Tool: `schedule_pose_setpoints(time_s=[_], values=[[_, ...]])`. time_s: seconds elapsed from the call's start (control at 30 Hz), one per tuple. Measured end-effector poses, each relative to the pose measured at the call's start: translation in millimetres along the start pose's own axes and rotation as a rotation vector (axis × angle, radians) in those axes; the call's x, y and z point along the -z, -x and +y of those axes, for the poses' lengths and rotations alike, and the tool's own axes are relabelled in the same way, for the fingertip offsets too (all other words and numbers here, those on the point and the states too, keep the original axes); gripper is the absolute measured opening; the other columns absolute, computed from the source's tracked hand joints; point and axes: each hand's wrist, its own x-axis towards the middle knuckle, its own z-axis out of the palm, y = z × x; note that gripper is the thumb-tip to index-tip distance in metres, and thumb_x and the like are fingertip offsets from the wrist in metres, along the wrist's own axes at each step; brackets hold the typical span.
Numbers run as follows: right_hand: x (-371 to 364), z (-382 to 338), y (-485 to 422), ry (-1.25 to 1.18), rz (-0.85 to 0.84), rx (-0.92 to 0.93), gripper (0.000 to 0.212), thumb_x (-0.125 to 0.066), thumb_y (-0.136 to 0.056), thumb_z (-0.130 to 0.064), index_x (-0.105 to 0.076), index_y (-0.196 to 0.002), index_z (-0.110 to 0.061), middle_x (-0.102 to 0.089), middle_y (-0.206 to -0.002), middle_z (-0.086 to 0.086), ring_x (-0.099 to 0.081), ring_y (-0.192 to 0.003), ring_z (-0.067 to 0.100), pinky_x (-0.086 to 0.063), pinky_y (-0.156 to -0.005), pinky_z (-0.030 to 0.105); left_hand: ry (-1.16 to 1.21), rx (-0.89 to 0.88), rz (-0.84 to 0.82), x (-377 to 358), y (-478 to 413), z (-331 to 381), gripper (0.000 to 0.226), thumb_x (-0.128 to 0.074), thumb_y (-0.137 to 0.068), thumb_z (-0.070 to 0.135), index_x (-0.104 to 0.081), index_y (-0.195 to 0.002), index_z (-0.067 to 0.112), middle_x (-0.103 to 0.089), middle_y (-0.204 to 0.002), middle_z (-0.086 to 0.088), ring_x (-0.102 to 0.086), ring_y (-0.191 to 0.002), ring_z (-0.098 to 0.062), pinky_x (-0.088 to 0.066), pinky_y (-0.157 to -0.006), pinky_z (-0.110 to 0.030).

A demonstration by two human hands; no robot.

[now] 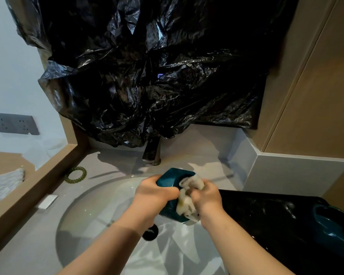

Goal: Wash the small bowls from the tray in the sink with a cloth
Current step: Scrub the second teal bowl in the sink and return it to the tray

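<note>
At the frame's centre, above the round white sink basin (pixel 99 197), the left hand (pixel 156 192) curls its fingers over the glossy teal angular small bowl (pixel 175 176), tipped on its side. The right hand (pixel 207 199), forearm reaching in from lower right, clenches a crumpled white cloth (pixel 191 184) against the bowl's opening. Another teal bowl (pixel 334 221) sits on the black tray (pixel 266 211) at the right edge.

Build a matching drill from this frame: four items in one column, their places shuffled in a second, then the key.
Items
1. cloth
2. green ring
3. held teal bowl
4. second teal bowl

Places
A. on the black tray at the right
B. gripped by the left hand over the sink
C. on the counter, left of the sink
D. bunched in the right hand, against a bowl

Pairs: 1-D, 2-C, 3-B, 4-A
</note>
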Motion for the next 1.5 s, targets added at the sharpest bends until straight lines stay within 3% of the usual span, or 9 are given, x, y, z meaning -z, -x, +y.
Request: schedule_pose_setpoints(time_s=[0.1, 0.33, 0.53, 0.67, 0.8, 1.1, 1.27, 1.4, 1.5], values=[[-2, 9, 2, -0.1, -0.005, -0.122, 0.015, -0.054, -0.084, -0.005, -0.051, -0.076, -0.017, -0.064, -0.092, 0.015, -0.062, -0.086, 0.032, -0.055, -0.079, 0.042, -0.037, 0.008, 0.004, -5, 5, -4, 0.028, -0.063, -0.051, 0.011, -0.063, -0.078, 0.02, -0.069, -0.072, -0.003, -0.065, -0.068, -0.02, -0.054, -0.059, -0.027], [24, -15, 4, 0.53, -0.047, 0.393, 0.019, -0.048, -0.084, -0.008, -0.055, -0.099, -0.018, -0.064, -0.095, 0.01, -0.059, -0.089, 0.032, -0.049, -0.075, 0.035, -0.187, 0.1, -0.22, 7, -7, 4, 0.059, -0.07, -0.055, 0.016, -0.05, -0.11, 0.023, -0.065, -0.098, -0.008, -0.064, -0.086, -0.023, -0.055, -0.066, -0.033], [15, -25, 17, 0.937, -0.106, 0.646, 0.037, -0.052, -0.083, -0.014, -0.048, -0.119, -0.021, -0.058, -0.112, 0.004, -0.057, -0.103, 0.03, -0.043, -0.079, 0.037, -0.471, 0.054, -0.312, 10, -11, 20, 0.021, -0.055, -0.05, 0.023, -0.057, -0.07, 0.017, -0.053, -0.058, 0.001, -0.05, -0.055, -0.017, -0.037, -0.05, -0.02], [2, -20, 17, 1.054, 0.163, 0.94, 0.038, -0.071, -0.068, -0.024, -0.061, -0.105, -0.027, -0.064, -0.088, -0.003, -0.062, -0.082, 0.023, -0.027, -0.07, 0.034, -0.549, -0.016, -0.132, 3, -9, 13, 0.028, -0.052, -0.054, 0.031, -0.057, -0.077, 0.015, -0.061, -0.074, -0.003, -0.057, -0.071, -0.021, -0.042, -0.059, -0.025], [9, -21, 12, 0.955, -0.097, 0.63, 0.028, -0.044, -0.09, -0.026, -0.042, -0.117, -0.02, -0.056, -0.116, 0.005, -0.055, -0.107, 0.032, -0.041, -0.08, 0.038, -0.619, -0.055, -0.046, 1, -10, 7, 0.005, -0.057, -0.076, 0.022, -0.054, -0.079, 0.019, -0.061, -0.079, -0.004, -0.057, -0.075, -0.022, -0.039, -0.058, -0.027], [-14, 7, 14, -0.1, -0.063, -0.21, 0.014, -0.042, -0.092, -0.017, -0.053, -0.084, -0.012, -0.051, -0.076, 0.007, -0.045, -0.06, 0.02, -0.041, -0.052, 0.024, -0.573, -0.076, 0.133, -2, -12, 4, 0.031, -0.055, -0.077, 0.034, -0.059, -0.101, 0.015, -0.064, -0.098, -0.008, -0.057, -0.092, -0.029, -0.045, -0.075, -0.032], [7, -8, 11, 0.836, 0.025, 0.338, 0.023, -0.045, -0.091, -0.022, -0.04, -0.114, -0.019, -0.06, -0.102, 0.006, -0.058, -0.093, 0.029, -0.041, -0.068, 0.031, -0.699, -0.145, 0.112, -6, 0, 5, 0.02, -0.055, -0.079, 0.026, -0.052, -0.098, 0.021, -0.059, -0.09, 0.001, -0.056, -0.088, -0.022, -0.043, -0.071, -0.028], [5, -27, 13, 0.944, -0.045, 0.792, 0.024, -0.045, -0.094, -0.025, -0.047, -0.117, -0.018, -0.057, -0.112, 0.004, -0.052, -0.105, 0.028, -0.044, -0.079, 0.037, -0.779, -0.174, 0.067, -6, 2, 13, 0.016, -0.053, -0.08, 0.025, -0.048, -0.094, 0.022, -0.056, -0.082, 0.003, -0.055, -0.082, -0.021, -0.039, -0.064, -0.028], [5, -25, 13, 0.886, -0.064, 0.844, 0.029, -0.048, -0.093, -0.027, -0.051, -0.121, -0.021, -0.058, -0.115, 0.002, -0.052, -0.108, 0.027, -0.046, -0.081, 0.038, -0.738, -0.198, 0.066, -3, 4, 17, 0.015, -0.053, -0.079, 0.024, -0.052, -0.095, 0.021, -0.06, -0.086, 0.001, -0.058, -0.084, -0.021, -0.04, -0.064, -0.028]])
